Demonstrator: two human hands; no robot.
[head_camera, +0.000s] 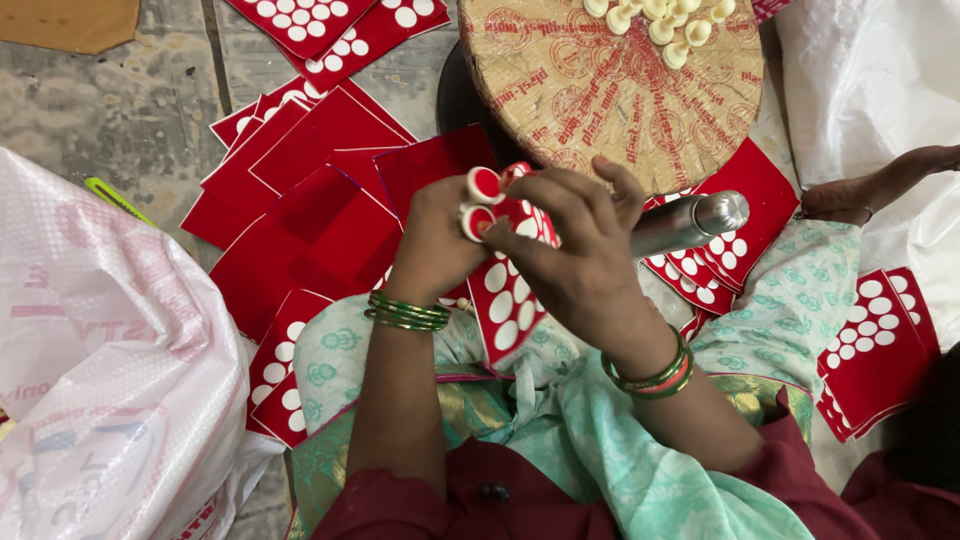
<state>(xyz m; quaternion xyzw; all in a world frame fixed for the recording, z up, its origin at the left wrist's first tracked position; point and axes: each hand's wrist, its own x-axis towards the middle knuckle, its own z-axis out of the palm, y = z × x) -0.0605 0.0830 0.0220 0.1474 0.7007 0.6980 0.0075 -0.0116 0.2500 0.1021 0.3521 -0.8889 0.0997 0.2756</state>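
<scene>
My left hand pinches a small stack of round red discs with white rims at its fingertips. My right hand holds a red sheet punched with white round holes, which hangs down between both hands. A silver metal cylinder, a punch tool, sticks out to the right behind my right hand. Both wrists wear green bangles.
Plain red sheets lie fanned on the stone floor to the left. Punched sheets are stacked at right and at the top. A round tan block with pale discs stands ahead. A large white plastic sack fills the left.
</scene>
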